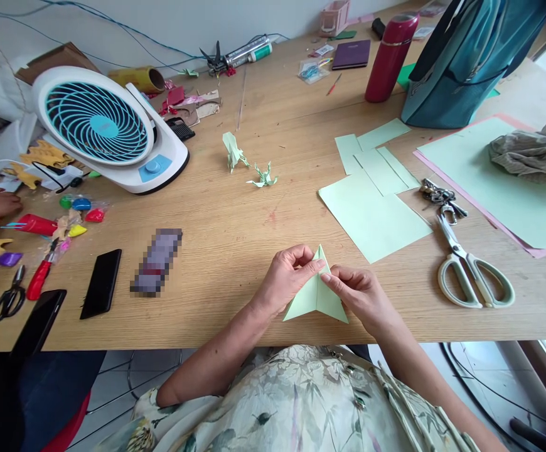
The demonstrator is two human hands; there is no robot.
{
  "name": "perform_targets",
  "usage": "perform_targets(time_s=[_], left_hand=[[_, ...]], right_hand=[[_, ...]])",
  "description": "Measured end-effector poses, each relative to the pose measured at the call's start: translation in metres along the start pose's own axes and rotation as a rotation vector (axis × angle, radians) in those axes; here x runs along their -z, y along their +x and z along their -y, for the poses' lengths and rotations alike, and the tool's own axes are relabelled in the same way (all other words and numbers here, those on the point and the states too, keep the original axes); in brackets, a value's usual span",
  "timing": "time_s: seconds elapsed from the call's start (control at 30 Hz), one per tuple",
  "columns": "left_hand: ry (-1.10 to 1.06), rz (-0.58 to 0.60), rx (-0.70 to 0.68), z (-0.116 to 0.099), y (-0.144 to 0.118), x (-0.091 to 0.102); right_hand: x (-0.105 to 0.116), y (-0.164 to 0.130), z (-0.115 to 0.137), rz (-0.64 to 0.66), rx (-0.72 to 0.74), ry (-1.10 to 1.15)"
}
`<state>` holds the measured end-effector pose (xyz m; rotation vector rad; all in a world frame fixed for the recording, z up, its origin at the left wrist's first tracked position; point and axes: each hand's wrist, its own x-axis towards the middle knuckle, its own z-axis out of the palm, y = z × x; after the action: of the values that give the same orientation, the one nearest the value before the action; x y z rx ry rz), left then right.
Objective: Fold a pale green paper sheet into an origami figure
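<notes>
Here we are, right at the fingers: the left hand (288,276) has thumb and fingers pinched on the upper part of a folded green paper (317,300), and the right hand (361,294) clamps its right edge just below the tip. That piece sits centred in front of the body, near the surface's close edge, narrow point away, two corners spreading back; whether it rests on the wood, I can't tell. A crease runs down the middle, so the early folds look done, but it's a flat wedge, far from a finished shape, I'd judge.

Farther out on the surface (235,270), two paper figures, a taller one (233,152) and a smaller spiky one (263,176), look complete. Over to the right, a flat green sheet (374,216) lies unfolded, cut pieces (386,171) just beyond, scissors (475,273) beside them: unused stock, by the look of it.
</notes>
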<state>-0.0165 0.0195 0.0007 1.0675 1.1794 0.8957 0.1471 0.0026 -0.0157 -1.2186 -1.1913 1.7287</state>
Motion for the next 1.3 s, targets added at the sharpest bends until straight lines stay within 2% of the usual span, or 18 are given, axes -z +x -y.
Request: perform_targets(time_s=[0.33,0.53,0.83,1.17,1.3], left_hand=[[-0.345,-0.094,0.071,-0.01,0.007,0.012],[-0.333,-0.059,0.07,-0.012,0.006,0.01],[-0.299,-0.096,0.066,-0.006,0.006,0.012],[-0.291,-0.125,0.065,-0.007,0.006,0.015],[-0.279,-0.144,0.058,-0.007,0.007,0.015]], right_hand=[[0.005,-0.004,-0.004,0.113,-0.039,-0.084],[0.002,0.002,-0.004,0.232,-0.074,-0.114],[0.003,-0.001,-0.011,0.17,-0.082,-0.108],[0.008,-0.001,-0.007,0.198,-0.124,-0.131],[0.01,-0.002,-0.011,0.185,-0.097,-0.169]])
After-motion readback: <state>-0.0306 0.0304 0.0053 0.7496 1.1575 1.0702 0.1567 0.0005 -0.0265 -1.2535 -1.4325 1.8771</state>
